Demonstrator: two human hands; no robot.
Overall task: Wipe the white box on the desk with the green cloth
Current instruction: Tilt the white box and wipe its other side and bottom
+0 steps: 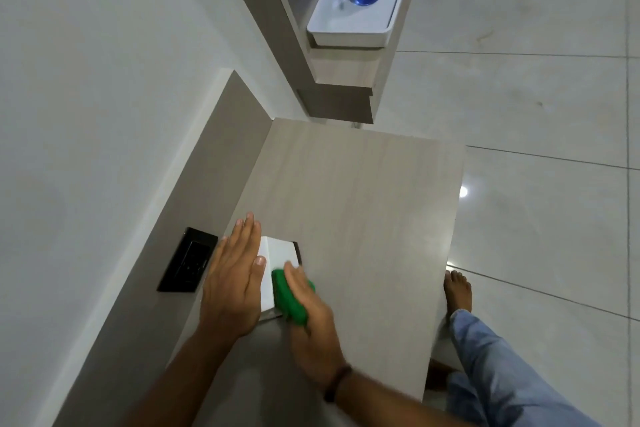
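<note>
Green cloth (289,298) under right hand (311,326), pressed against white box (277,253).

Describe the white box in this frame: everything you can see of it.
The white box is a small, plain, matte block with a dark edge along its right side. It sits on the desk near the wall. The left hand lies flat over its left part; the right hand presses the green cloth against its near right side.
</note>
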